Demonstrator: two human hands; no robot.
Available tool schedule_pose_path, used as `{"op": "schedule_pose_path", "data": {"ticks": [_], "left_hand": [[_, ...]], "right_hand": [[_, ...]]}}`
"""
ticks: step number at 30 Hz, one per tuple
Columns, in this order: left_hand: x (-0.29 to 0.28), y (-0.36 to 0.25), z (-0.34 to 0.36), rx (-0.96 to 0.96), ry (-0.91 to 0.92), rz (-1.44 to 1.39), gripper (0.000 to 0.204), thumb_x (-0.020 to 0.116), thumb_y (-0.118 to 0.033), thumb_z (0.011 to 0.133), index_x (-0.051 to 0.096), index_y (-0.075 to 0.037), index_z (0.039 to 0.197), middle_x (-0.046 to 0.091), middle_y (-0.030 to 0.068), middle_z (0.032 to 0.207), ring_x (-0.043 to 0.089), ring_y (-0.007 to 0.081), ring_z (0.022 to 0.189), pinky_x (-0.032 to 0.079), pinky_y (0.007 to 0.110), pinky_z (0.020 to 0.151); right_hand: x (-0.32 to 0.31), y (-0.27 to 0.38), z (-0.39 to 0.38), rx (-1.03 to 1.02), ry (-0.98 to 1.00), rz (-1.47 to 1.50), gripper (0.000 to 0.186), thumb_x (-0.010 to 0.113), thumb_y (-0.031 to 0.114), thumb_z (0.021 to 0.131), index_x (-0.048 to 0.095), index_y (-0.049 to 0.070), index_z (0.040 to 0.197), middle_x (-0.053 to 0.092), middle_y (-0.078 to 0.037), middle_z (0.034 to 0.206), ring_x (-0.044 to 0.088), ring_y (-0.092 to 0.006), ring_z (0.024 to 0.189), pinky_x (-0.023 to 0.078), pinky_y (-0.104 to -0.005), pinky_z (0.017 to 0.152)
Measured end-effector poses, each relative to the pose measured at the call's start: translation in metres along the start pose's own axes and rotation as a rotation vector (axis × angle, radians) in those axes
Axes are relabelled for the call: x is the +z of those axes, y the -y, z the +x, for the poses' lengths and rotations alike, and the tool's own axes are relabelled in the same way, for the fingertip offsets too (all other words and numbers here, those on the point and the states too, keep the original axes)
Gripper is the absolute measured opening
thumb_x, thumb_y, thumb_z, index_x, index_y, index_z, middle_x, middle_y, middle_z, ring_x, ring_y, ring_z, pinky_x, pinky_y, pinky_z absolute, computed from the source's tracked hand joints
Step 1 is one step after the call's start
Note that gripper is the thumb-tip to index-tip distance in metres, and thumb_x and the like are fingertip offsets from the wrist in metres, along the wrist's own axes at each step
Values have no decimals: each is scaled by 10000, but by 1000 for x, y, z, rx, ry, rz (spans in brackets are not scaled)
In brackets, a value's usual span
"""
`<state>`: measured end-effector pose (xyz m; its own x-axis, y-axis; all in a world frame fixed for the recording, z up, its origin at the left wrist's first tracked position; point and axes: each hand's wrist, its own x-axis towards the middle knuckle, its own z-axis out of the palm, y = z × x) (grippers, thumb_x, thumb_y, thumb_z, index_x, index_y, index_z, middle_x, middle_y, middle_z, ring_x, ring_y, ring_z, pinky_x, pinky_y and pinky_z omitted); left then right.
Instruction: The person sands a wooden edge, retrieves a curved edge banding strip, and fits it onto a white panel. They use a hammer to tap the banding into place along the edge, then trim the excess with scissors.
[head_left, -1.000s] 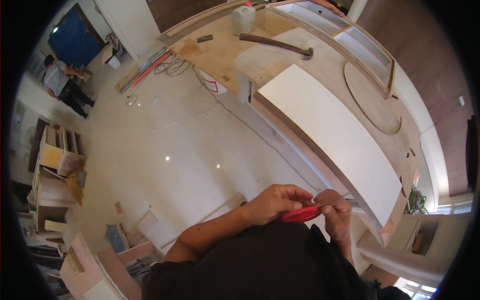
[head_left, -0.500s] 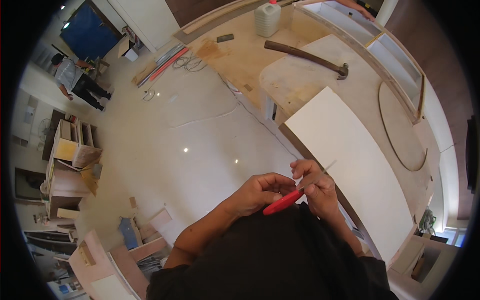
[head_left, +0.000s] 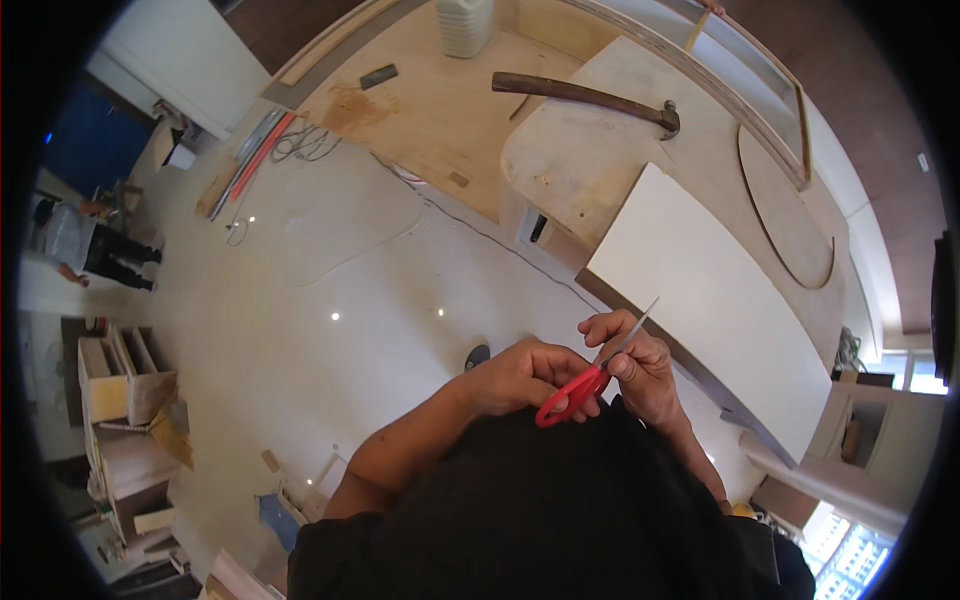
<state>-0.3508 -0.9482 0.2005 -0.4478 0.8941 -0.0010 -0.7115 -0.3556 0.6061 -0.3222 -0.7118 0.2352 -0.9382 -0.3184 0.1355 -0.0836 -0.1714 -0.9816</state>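
Observation:
In front of my body I have a pair of red-handled scissors [head_left: 574,393], blades pointing up and to the right. My left hand [head_left: 520,377] is closed on the handle loops. At the base of the blades, my right hand [head_left: 645,373] pinches the scissors between thumb and fingers, its index finger partly raised. Just beyond the right hand lies a white curved-edge panel [head_left: 715,300] on the workbench [head_left: 570,170]. Further up on the bench rests a claw hammer [head_left: 590,101] with a dark wooden handle.
A pale jug [head_left: 465,28], a small dark block [head_left: 379,76] and a thin curved strip [head_left: 765,235] are on the bench. Long rods [head_left: 258,160] and a cable [head_left: 305,143] lie on the floor. Another person [head_left: 85,240] stands far left, near unfinished cabinets [head_left: 125,375].
My view has turned, so the bench and floor things sit further left. The scissors have tilted in my hands, with the handle loops and blades now showing more clearly. A shoe has come into view.

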Motion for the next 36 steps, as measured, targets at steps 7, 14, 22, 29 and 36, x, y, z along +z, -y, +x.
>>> {"op": "schedule_pose_path", "data": {"ticks": [7,14,22,29,36], "left_hand": [[-27,-9,-12,-134,169,-196,454,759,-109,927,663,70,1332,783,231,1164,792,278,993,621,355,898],[-38,-24,-24,-287,190,-25,493,788,-154,924,659,69,1345,778,232,1151,789,278,956,629,350,848],[-43,-32,-28,-293,206,-128,524,818,-207,919,660,62,1340,763,241,1132,775,285,946,630,372,872],[-43,-44,-29,-370,109,89,430,867,-76,851,701,65,1221,777,219,1016,781,252,867,645,334,805],[-47,-40,-35,-275,-108,398,346,884,-50,841,725,46,1133,780,147,958,746,186,824,612,296,772]], "right_hand": [[36,-6,-10,5,-131,-11,349,677,350,1082,737,15,1004,642,-147,1219,600,-300,1276,481,-468,1074],[68,-17,-14,65,-240,37,338,662,336,1092,731,18,996,641,-128,1243,670,-166,932,568,-310,789],[72,-41,-8,-51,-261,12,278,664,285,1097,713,16,1052,641,-97,1236,632,-116,838,554,-273,742],[85,-38,-4,57,-280,84,205,662,216,1099,698,18,1059,640,-93,1196,625,-129,827,556,-301,753],[91,-31,0,76,-292,117,169,632,145,1110,680,-15,1083,646,-80,1124,671,-156,909,573,-320,794]]}}
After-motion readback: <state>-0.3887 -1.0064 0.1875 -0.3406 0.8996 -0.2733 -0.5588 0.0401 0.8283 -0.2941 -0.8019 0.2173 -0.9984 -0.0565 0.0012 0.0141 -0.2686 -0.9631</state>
